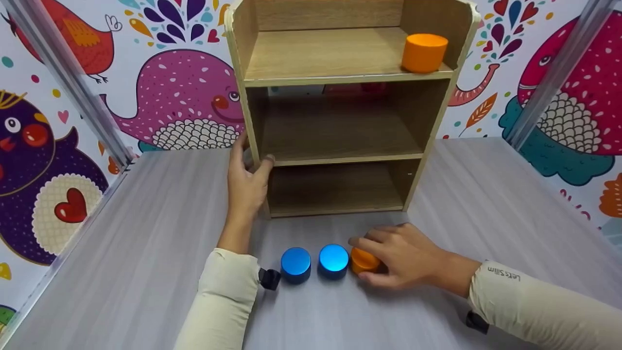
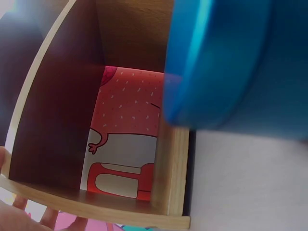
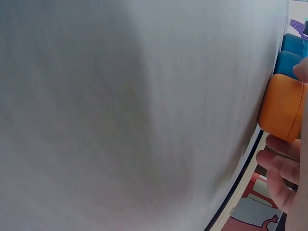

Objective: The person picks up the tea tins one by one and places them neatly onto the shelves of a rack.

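My left hand (image 1: 247, 184) grips the left side panel of a small wooden shelf unit (image 1: 340, 160), thumb at the front edge and fingers behind. In the left wrist view, the fingers (image 2: 48, 217) show beyond that panel. On the table in front of the shelf, my right hand (image 1: 406, 255) holds an orange round canister (image 1: 363, 261) between thumb and fingers; part of it is hidden under the hand. The right wrist view shows this canister (image 3: 281, 107) with a seam near one end. Beside it stand two blue canisters, one near (image 1: 334, 262) and one farther left (image 1: 296, 265).
Another orange canister (image 1: 424, 53) stands at the right end of the top shelf board (image 1: 325, 51). Walls with cartoon animals (image 1: 184, 97) close off the back and sides of the grey table (image 1: 146, 243). Metal posts (image 1: 82, 73) run up at the corners.
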Demonstrator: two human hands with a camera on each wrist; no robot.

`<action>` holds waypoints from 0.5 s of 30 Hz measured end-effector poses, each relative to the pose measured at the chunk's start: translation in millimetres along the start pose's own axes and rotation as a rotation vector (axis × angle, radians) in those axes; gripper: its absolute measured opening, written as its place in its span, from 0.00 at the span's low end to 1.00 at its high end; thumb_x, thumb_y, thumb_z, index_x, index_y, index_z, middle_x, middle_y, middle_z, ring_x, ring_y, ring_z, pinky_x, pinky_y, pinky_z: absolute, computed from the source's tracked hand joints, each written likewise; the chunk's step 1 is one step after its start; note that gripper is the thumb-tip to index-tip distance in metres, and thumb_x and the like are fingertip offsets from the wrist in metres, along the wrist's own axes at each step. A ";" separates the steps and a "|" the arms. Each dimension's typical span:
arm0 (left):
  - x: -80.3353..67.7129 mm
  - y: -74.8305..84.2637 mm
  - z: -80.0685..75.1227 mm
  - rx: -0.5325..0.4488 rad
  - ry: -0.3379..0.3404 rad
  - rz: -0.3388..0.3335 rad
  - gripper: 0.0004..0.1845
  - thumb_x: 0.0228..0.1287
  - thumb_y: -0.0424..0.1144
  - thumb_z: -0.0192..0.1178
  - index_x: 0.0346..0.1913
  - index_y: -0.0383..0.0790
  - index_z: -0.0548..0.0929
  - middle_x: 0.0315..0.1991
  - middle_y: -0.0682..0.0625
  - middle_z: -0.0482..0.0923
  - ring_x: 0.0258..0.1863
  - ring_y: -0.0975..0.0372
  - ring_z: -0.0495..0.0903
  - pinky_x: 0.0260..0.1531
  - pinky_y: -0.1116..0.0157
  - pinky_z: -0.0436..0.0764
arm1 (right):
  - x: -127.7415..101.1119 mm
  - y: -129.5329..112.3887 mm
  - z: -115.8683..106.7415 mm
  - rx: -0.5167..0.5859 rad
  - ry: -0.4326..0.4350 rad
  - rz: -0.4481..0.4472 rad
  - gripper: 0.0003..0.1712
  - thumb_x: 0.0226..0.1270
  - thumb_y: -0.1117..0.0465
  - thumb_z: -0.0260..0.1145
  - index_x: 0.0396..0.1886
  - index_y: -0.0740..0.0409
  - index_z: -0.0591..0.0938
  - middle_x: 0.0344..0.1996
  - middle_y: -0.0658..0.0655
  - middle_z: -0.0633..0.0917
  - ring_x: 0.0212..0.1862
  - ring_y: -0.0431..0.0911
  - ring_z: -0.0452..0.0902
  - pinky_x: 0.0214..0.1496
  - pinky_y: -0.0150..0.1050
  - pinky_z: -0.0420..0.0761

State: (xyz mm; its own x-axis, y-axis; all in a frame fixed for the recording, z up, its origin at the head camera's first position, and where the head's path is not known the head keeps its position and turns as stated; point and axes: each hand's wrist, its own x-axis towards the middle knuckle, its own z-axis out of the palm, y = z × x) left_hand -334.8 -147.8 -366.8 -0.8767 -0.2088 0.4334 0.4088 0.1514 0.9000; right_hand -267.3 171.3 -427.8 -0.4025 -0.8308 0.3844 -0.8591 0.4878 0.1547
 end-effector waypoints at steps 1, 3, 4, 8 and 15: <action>0.2 0.0 0.2 -0.002 0.000 0.001 0.37 0.69 0.37 0.62 0.78 0.49 0.62 0.74 0.47 0.63 0.65 0.49 0.71 0.64 0.46 0.75 | -0.3 0.2 -0.2 -0.008 0.002 -0.001 0.33 0.61 0.32 0.66 0.58 0.46 0.81 0.32 0.46 0.85 0.27 0.38 0.77 0.24 0.27 0.70; 0.5 0.3 0.6 -0.004 -0.001 0.003 0.37 0.69 0.37 0.62 0.78 0.49 0.62 0.73 0.47 0.63 0.65 0.49 0.72 0.64 0.47 0.75 | -1.1 0.5 -0.4 -0.013 0.005 -0.001 0.33 0.61 0.32 0.66 0.58 0.45 0.81 0.31 0.46 0.84 0.27 0.38 0.76 0.24 0.27 0.68; 0.6 0.5 0.8 -0.004 -0.001 0.004 0.37 0.68 0.37 0.62 0.78 0.49 0.62 0.73 0.47 0.64 0.64 0.49 0.72 0.64 0.47 0.76 | -1.5 0.8 -0.3 -0.012 0.005 -0.001 0.33 0.60 0.32 0.66 0.58 0.45 0.80 0.30 0.46 0.84 0.26 0.38 0.75 0.23 0.27 0.67; 0.6 1.2 1.1 -0.002 -0.004 0.005 0.37 0.69 0.37 0.62 0.78 0.50 0.62 0.72 0.47 0.64 0.63 0.49 0.73 0.62 0.48 0.77 | -3.5 1.7 0.1 -0.026 0.002 0.003 0.31 0.60 0.32 0.66 0.56 0.44 0.80 0.25 0.44 0.79 0.24 0.37 0.70 0.22 0.26 0.60; 0.0 0.8 -0.4 -0.004 -0.014 -0.008 0.37 0.70 0.38 0.61 0.79 0.50 0.61 0.73 0.47 0.62 0.65 0.49 0.72 0.64 0.47 0.75 | -4.2 -0.2 -1.0 -0.011 0.009 0.006 0.26 0.60 0.35 0.68 0.52 0.42 0.81 0.23 0.42 0.74 0.23 0.35 0.65 0.22 0.26 0.55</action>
State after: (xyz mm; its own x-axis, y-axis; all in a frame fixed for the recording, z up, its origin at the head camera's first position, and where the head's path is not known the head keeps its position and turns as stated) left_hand -334.4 -148.1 -366.1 -0.8833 -0.1965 0.4257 0.4031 0.1455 0.9035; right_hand -265.1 175.0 -428.6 -0.4047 -0.8255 0.3934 -0.8531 0.4957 0.1625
